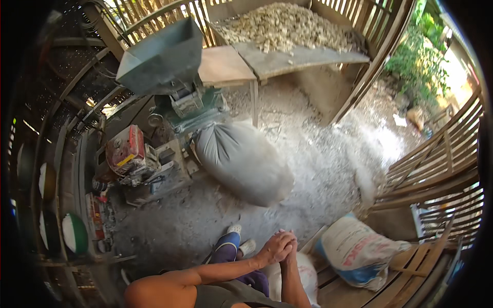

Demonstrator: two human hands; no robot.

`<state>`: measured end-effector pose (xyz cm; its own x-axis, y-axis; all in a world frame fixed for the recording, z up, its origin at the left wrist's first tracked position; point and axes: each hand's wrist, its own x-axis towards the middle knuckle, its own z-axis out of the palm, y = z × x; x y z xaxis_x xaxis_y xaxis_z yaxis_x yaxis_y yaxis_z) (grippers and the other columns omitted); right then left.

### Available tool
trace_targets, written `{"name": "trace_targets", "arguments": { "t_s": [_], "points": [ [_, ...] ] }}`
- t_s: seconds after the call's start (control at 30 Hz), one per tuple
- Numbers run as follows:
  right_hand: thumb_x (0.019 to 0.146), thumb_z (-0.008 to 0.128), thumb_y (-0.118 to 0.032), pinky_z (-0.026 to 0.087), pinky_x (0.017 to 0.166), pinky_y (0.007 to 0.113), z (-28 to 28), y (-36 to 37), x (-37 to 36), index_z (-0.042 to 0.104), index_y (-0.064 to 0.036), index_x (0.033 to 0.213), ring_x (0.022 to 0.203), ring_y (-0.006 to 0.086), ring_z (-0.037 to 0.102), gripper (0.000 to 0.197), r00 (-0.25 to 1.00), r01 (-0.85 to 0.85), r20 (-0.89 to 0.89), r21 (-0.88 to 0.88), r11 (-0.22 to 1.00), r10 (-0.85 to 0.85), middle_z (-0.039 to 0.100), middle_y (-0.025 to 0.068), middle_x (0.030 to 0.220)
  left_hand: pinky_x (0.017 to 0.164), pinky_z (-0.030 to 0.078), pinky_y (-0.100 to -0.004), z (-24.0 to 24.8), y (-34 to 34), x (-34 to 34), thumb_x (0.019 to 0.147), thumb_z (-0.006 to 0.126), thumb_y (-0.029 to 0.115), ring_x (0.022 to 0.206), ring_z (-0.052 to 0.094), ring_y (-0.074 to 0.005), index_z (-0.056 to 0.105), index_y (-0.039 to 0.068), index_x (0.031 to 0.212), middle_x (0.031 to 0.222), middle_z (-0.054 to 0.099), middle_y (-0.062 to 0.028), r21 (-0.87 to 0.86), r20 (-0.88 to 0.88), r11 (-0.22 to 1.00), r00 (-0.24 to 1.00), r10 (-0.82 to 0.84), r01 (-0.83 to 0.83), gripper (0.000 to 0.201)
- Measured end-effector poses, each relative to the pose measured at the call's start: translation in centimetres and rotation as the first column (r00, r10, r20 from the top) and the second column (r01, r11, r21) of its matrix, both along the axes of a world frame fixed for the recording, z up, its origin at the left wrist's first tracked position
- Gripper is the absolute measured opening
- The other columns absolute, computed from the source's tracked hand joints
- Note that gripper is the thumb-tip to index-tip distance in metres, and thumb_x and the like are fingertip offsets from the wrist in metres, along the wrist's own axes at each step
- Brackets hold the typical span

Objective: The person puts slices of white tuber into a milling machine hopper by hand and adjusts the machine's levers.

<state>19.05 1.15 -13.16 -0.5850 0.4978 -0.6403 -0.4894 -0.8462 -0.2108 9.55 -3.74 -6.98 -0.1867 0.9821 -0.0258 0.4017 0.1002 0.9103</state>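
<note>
My left hand (272,251) and my right hand (288,240) are clasped together in front of my body, fingers closed over each other. No tool or other object shows between them, though the inside of the clasp is hidden. Beyond them, a large grey sack (244,161) bulges out, its gathered mouth fixed to the lower outlet of a green milling machine (197,115). Dust hangs around the sack. On top of the machine sits a dark green metal hopper (162,59). Beside my right forearm a pale sack (303,280) is partly covered by the arm.
A red engine (128,146) stands left of the mill. At the back, a wooden table (303,61) bears a heap of pale dried chunks (287,25). A printed white and blue sack (359,251) rests on wooden slats (411,272) at right. Slatted fencing (436,164) encloses the space.
</note>
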Motion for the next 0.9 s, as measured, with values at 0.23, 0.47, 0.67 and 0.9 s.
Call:
{"name": "trace_targets", "arguments": {
  "t_s": [0.23, 0.47, 0.67, 0.9],
  "points": [
    [0.099, 0.046, -0.034, 0.054, 0.064, 0.038, 0.2, 13.9, -2.7, 0.058, -0.0093, 0.090, 0.072, 0.0222, 0.061, 0.029, 0.986, -0.168, -0.038, -0.079, 0.983, 0.165, 0.062, 0.0067, 0.078, 0.106, 0.039, -0.0433, 4.6, 5.7, -6.0, 0.087, 0.060, 0.018, 0.127, 0.047, -0.0388, 0.055, 0.001, 0.126, 0.135, 0.050, -0.0224, 0.226, 0.147, 0.967, 0.986, 0.082, -0.114, 0.043],
    [0.098, 0.039, -0.055, 0.039, 0.102, 0.060, 24.4, 36.5, -24.7, 0.040, 0.0033, 0.131, 0.123, 0.0392, 0.047, 0.067, 0.965, -0.043, -0.187, 0.574, 0.818, 0.182, 0.047, 0.0254, 0.131, 0.097, 0.045, -0.0446, -2.6, 7.7, -16.7, 0.086, 0.065, 0.026, 0.112, 0.057, -0.0388, 0.061, 0.000, 0.117, 0.118, 0.061, -0.0218, -0.019, -0.161, 0.893, 0.883, 0.441, -0.450, 0.040],
    [0.097, 0.052, -0.047, 0.042, 0.099, 0.053, 27.2, 40.1, -28.6, 0.015, -0.0087, 0.153, 0.135, 0.0386, 0.038, 0.077, 0.984, -0.155, 0.177, 0.881, 0.447, -0.007, 0.027, 0.0178, 0.155, 0.094, 0.048, -0.0424, -5.4, 9.3, -17.4, 0.085, 0.065, 0.028, 0.107, 0.061, -0.0374, 0.062, 0.002, 0.115, 0.113, 0.064, -0.0214, -0.160, -0.105, 0.806, 0.822, 0.560, -0.570, 0.040],
    [0.092, 0.064, -0.031, 0.053, 0.058, 0.036, -5.2, 39.4, -9.3, 0.047, -0.0023, 0.136, 0.084, 0.0221, 0.064, 0.055, 0.447, -0.807, 0.868, 0.289, 0.515, 0.215, 0.063, 0.0121, 0.111, 0.088, 0.052, -0.0387, -10.5, 10.3, -14.4, 0.084, 0.067, 0.029, 0.100, 0.067, -0.0305, 0.064, 0.001, 0.114, 0.108, 0.069, -0.0181, -0.388, -0.017, 0.592, 0.648, 0.762, -0.706, 0.041]
  ]
}}
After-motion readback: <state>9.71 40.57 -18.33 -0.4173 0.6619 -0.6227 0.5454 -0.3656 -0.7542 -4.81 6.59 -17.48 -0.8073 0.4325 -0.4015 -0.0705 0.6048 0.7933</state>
